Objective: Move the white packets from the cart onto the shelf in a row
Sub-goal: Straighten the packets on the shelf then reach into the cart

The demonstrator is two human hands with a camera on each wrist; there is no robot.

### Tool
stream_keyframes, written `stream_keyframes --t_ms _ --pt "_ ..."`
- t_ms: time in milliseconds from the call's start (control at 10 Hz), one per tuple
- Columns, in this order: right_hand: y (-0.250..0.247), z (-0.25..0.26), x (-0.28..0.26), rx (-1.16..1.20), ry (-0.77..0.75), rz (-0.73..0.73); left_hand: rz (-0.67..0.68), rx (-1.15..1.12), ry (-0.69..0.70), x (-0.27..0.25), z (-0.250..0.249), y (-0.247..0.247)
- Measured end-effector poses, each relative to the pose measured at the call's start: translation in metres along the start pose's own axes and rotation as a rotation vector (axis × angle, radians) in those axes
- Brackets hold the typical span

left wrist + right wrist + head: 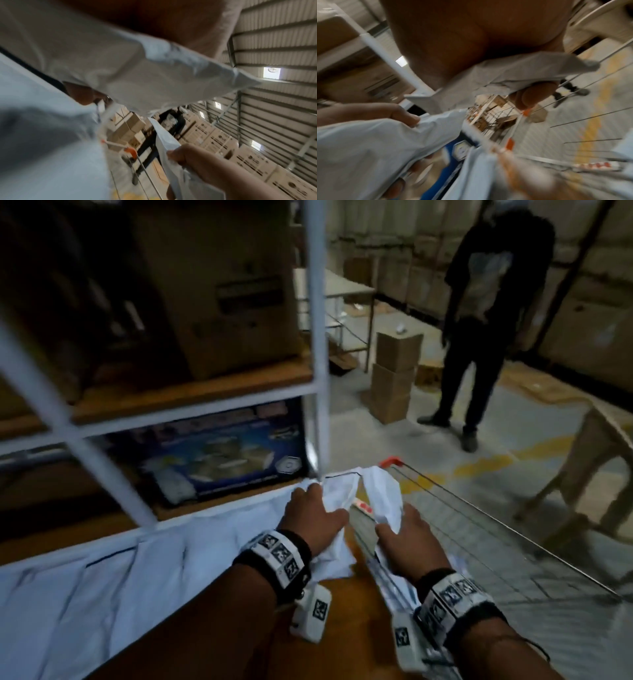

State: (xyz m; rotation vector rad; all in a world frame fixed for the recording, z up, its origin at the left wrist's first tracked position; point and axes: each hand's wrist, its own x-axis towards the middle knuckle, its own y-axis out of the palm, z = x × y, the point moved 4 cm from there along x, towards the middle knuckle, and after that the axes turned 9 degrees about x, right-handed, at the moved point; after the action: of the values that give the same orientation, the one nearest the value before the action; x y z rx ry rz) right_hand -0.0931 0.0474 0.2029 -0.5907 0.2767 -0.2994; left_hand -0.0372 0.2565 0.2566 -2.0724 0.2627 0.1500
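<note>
My left hand grips a crumpled white packet at the shelf's right end, just over the wooden board. To its right my right hand pinches another white packet above the wire cart, near its orange handle. Several white packets lie in a row along the shelf front at lower left. The left wrist view shows the left hand's packet under the palm and the right hand pinching its packet. In the right wrist view a fingertip curls under the packet.
A white upright post stands just behind the hands. A blue printed box sits on the level behind the row, a big carton above. A person in dark clothes stands beyond the cart, by stacked cartons. A plastic stool is at right.
</note>
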Motion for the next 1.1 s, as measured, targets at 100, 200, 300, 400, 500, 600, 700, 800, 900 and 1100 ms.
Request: stream_keyframes --t_ms 100,200,300,400,500,600,700,800,900,1100 --pt "0.048 0.05 -0.021 -0.09 -0.102 0.05 -0.057 -0.012 -0.074 -0.034 0.066 -0.044" --pt "0.103 0.094 -0.046 -0.187 -0.159 0.105 -0.092 -0.061 -0.164 -0.068 0.136 -0.082" --pt "0.16 0.126 -0.072 -0.223 -0.168 0.155 -0.156 -0.076 -0.255 -0.104 0.203 -0.115" --pt "0.212 0.154 -0.099 -0.26 -0.202 0.19 -0.211 -0.067 -0.326 -0.138 0.266 -0.141" --pt "0.253 0.182 -0.124 -0.285 -0.245 0.198 -0.228 -0.053 -0.413 -0.164 0.323 -0.159" --pt "0.287 0.209 -0.149 -0.339 -0.261 0.211 -0.25 0.028 -0.504 -0.185 0.374 -0.175" --pt "0.325 0.236 -0.173 -0.57 -0.431 0.278 -0.276 0.091 -0.57 -0.2 0.419 -0.19" --pt "0.357 0.252 -0.187 -0.497 -0.363 0.274 -0.29 0.116 -0.607 -0.209 0.461 -0.203" --pt "0.395 0.271 -0.202 -0.457 -0.303 0.32 -0.303 0.113 -0.62 -0.21 0.492 -0.208" --pt "0.452 0.277 -0.213 -0.584 -0.294 0.365 -0.309 0.119 -0.582 -0.183 0.497 -0.192"
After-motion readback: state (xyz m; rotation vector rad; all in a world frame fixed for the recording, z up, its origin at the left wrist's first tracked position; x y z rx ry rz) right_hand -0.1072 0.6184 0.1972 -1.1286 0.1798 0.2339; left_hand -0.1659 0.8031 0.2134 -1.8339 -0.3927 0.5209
